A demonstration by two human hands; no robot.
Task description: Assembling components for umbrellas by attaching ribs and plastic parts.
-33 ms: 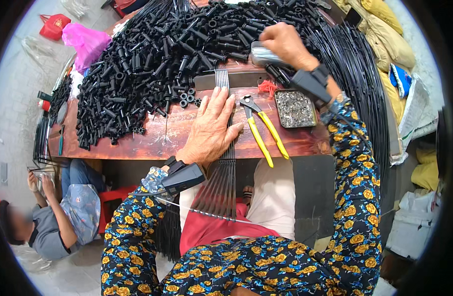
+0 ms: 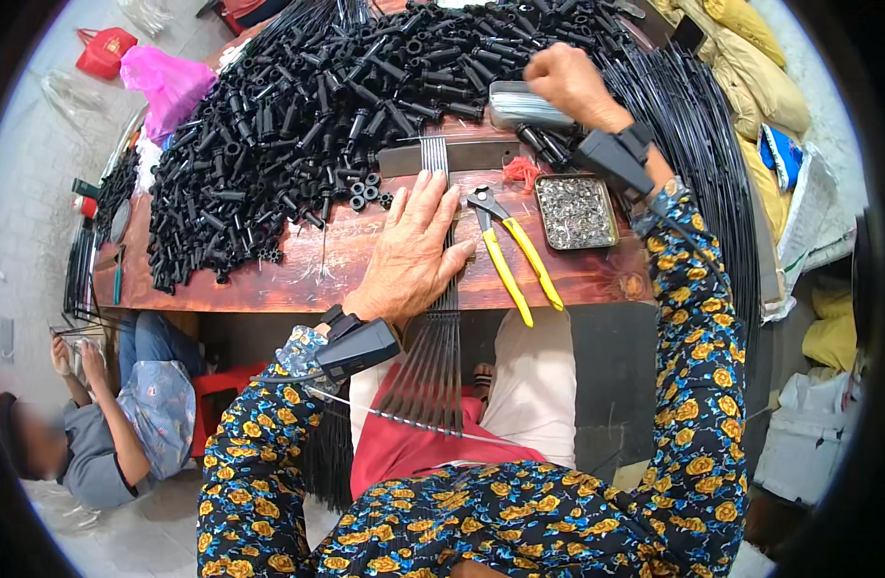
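Observation:
My left hand (image 2: 415, 249) lies flat with its fingers stretched out, pressing a row of thin dark rods (image 2: 425, 361) to the wooden table (image 2: 303, 284). The rods fan out over my lap, where a thin crosswise wire joins them; their grey far ends (image 2: 433, 152) rest at a dark metal bar (image 2: 401, 159). My right hand (image 2: 565, 82) is closed above the right end of a clear plastic box (image 2: 524, 104) of thin pale pieces. Whatever its fingers hold is hidden. Yellow-handled pincers (image 2: 513, 252) lie right of my left hand.
Black tubular plastic parts (image 2: 298, 116) are heaped across the table's back and left. Long black rods (image 2: 678, 125) lie along the right. Near the pincers are a tin of small metal bits (image 2: 575, 212) and red scraps (image 2: 521, 172). Another person (image 2: 115, 424) sits at the far left.
My right hand has shifted slightly right, uncovering more of the plastic box. My left hand and the rods under it stay in place.

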